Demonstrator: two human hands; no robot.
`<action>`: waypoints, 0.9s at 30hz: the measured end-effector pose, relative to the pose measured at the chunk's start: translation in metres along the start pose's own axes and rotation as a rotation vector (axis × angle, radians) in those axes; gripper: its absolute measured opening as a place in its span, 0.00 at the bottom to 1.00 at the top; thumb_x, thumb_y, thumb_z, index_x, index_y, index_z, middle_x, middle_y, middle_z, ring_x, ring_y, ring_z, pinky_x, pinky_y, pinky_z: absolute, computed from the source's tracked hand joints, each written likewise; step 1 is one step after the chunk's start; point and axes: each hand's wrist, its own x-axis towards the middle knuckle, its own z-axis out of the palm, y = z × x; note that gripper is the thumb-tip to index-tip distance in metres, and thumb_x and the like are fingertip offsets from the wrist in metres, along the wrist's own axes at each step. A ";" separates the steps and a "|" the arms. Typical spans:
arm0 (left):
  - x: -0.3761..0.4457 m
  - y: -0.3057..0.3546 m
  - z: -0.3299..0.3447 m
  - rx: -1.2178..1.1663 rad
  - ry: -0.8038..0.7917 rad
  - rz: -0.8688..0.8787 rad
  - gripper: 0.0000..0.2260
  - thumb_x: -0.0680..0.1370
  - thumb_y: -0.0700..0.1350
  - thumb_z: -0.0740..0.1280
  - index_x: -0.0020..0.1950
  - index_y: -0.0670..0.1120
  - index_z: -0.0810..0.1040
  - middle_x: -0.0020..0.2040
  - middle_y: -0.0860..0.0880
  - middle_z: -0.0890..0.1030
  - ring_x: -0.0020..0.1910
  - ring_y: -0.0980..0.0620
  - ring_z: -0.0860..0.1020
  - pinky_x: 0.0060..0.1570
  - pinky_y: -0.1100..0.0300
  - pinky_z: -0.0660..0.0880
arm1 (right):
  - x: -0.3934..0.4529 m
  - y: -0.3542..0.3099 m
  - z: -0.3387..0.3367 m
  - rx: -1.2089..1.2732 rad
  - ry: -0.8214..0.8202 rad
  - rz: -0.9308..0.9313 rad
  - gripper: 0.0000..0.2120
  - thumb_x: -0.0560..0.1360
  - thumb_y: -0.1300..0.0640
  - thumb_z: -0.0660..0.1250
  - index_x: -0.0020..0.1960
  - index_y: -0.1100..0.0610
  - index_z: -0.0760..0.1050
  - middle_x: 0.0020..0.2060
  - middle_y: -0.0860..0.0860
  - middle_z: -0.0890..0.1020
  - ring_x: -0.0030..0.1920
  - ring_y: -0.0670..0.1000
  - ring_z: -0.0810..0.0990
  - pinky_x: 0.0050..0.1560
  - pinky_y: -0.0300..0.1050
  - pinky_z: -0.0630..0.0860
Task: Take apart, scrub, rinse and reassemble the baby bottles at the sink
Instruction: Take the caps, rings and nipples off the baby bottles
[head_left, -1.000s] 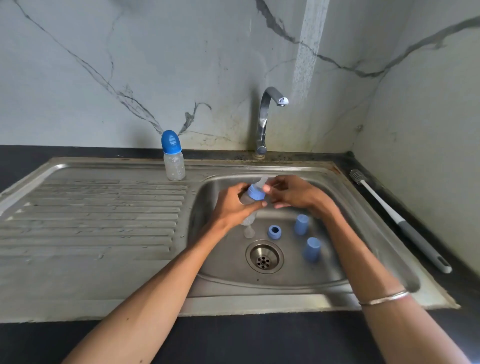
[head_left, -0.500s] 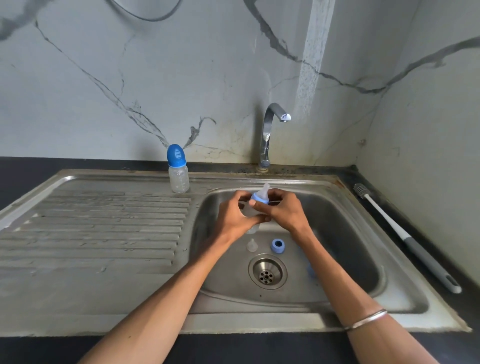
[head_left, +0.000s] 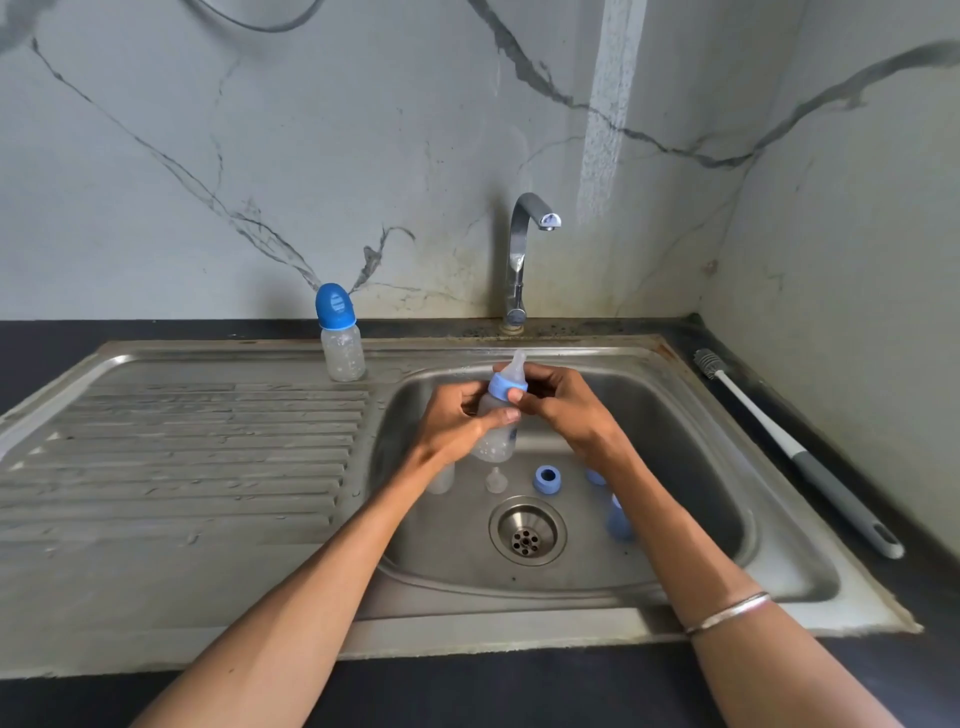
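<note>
Bottle (head_left: 496, 426) work is happening over the sink basin (head_left: 691, 467): the left hand (head_left: 457, 426) is wrapping its fingers round the clear body, while the right hand (head_left: 563, 402) is pinching the blue collar ring (head_left: 506, 387) with the teat (head_left: 514, 364) poking up above it. Whether that ring is going on or coming off, I cannot tell from here. Down on the basin floor near the drain (head_left: 526, 530), loose parts are lying about: a small clear teat (head_left: 496, 479), a blue ring (head_left: 546, 478), and 2 blue caps (head_left: 618, 519) partly hidden behind the right forearm. Another clear bottle body (head_left: 441, 475) is peeking out under the left wrist. At the back edge of the drainboard, 1 capped bottle (head_left: 340, 335) is standing fully assembled. The brush (head_left: 789, 447) is lying untouched on the counter at the right edge, and the tap (head_left: 524, 260) is showing no water. So at least 1 bottle is looking whole, and 1 more is waiting in pieces.
</note>
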 end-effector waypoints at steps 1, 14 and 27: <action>0.000 -0.001 0.001 0.002 -0.006 -0.007 0.15 0.73 0.38 0.76 0.58 0.44 0.82 0.51 0.48 0.86 0.49 0.55 0.84 0.54 0.57 0.80 | 0.001 0.002 -0.002 0.014 -0.020 0.011 0.17 0.77 0.62 0.70 0.65 0.56 0.78 0.56 0.50 0.85 0.60 0.48 0.82 0.62 0.42 0.76; 0.002 -0.011 0.004 0.195 -0.008 0.025 0.23 0.63 0.62 0.76 0.53 0.54 0.82 0.46 0.57 0.85 0.47 0.61 0.83 0.50 0.57 0.80 | 0.003 0.009 0.009 -0.090 0.085 0.028 0.17 0.75 0.59 0.73 0.63 0.54 0.79 0.54 0.51 0.85 0.55 0.49 0.83 0.51 0.38 0.80; 0.001 -0.011 0.004 0.199 0.017 0.046 0.24 0.61 0.62 0.75 0.53 0.55 0.83 0.46 0.56 0.85 0.47 0.58 0.83 0.52 0.50 0.81 | 0.003 0.009 0.012 -0.063 0.120 0.074 0.20 0.71 0.51 0.77 0.61 0.55 0.78 0.53 0.50 0.83 0.54 0.48 0.82 0.47 0.35 0.79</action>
